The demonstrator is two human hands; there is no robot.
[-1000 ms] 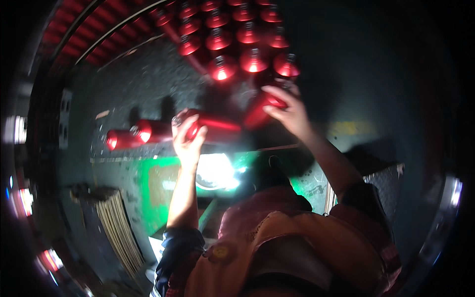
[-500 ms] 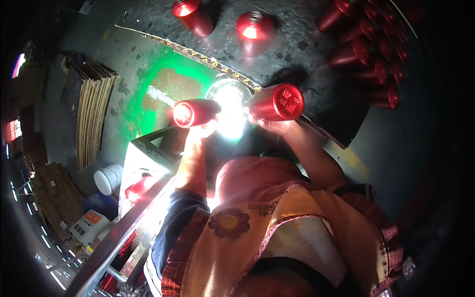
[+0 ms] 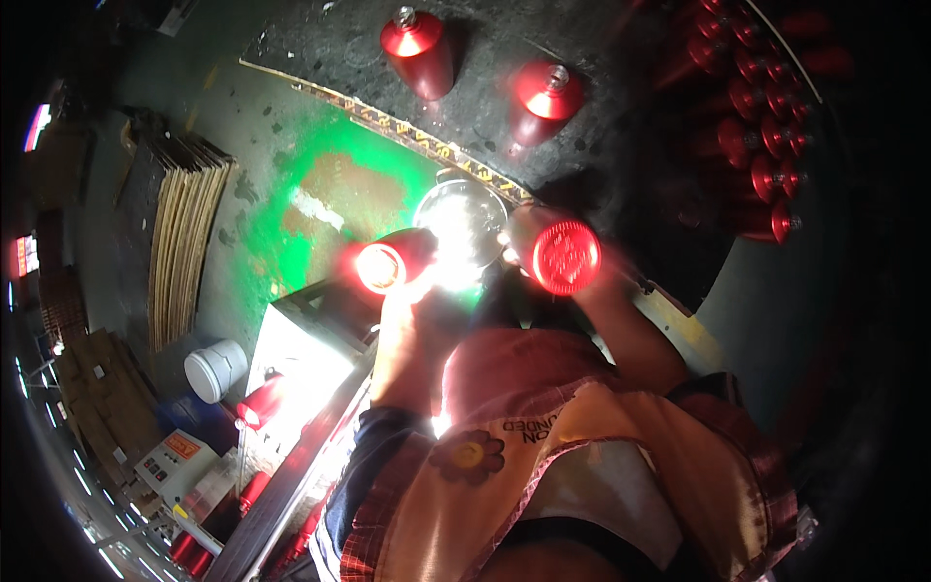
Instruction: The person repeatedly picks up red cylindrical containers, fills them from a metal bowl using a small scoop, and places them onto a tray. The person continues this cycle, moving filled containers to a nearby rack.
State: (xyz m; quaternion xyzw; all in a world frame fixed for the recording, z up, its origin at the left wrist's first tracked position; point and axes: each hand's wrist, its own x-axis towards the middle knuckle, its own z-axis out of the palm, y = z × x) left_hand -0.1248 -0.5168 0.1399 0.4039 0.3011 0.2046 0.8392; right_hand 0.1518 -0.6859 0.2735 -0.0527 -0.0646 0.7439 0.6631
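My left hand (image 3: 411,293) is closed around a glossy red bottle (image 3: 405,254), whose round base faces up toward me and shines with glare. My right hand (image 3: 511,254) grips a second red bottle (image 3: 555,247), with raised marks on its base; most of that hand is hidden behind it. Between the two bottles glows a round white lamp (image 3: 462,221), so bright that nearby edges wash out. On the black table ahead, two similar bottles with clear tops stand apart: a left one (image 3: 420,63) and a right one (image 3: 546,105).
Many red bottles (image 3: 761,126) crowd the table's right side. The black table (image 3: 335,48) has a worn yellow-marked edge. To my left are a brightly lit conveyor-like frame (image 3: 301,354) with red bottles, a white bucket (image 3: 215,371), stacked boards (image 3: 189,247) and a control box (image 3: 179,458).
Both held bottles have tipped, turning their bases more toward me, and sit lower in view. The standing bottles and surroundings have shifted in the picture as the view moved.
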